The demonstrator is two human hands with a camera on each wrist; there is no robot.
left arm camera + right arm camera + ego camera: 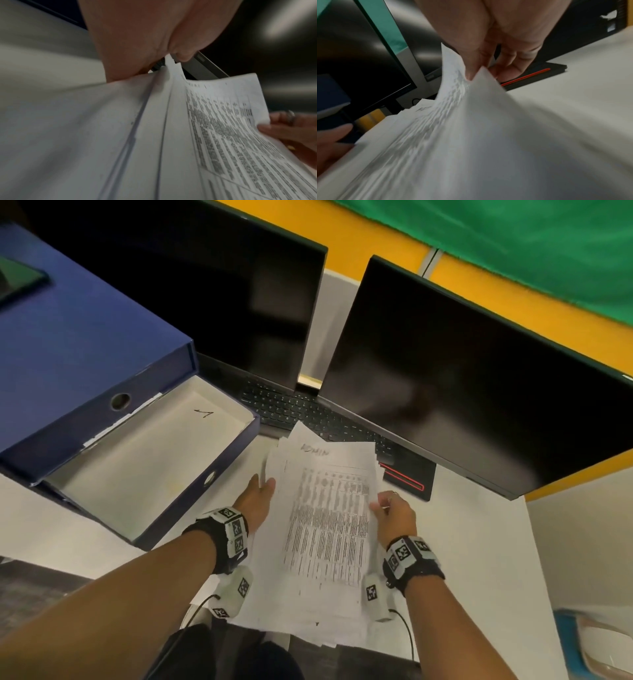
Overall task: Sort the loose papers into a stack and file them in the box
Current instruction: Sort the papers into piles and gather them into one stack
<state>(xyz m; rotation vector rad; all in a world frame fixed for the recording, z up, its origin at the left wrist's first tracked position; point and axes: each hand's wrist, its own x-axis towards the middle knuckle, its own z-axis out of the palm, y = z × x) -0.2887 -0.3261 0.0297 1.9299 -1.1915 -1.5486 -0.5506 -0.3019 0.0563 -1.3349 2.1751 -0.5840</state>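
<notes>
An uneven stack of printed white papers (325, 529) is held between both hands above the white desk (479, 542), its sheets fanned at the top. My left hand (262, 491) grips the stack's left edge, thumb on top. On the opposite edge my right hand (383, 505) pinches the top sheet, a dense printed table (223, 128). In the right wrist view the thumb and fingers (474, 67) pinch a lifted paper corner (471, 94). The open blue file box (147, 467) lies to the left with a pale, bare inside and its lid (68, 337) folded back.
Two dark monitors (462, 378) stand behind the papers, with a black keyboard (308, 412) under them and a red-striped black pad (407, 477) near my right hand. A phone (17, 282) rests on the box lid. The desk's front edge is close below the stack.
</notes>
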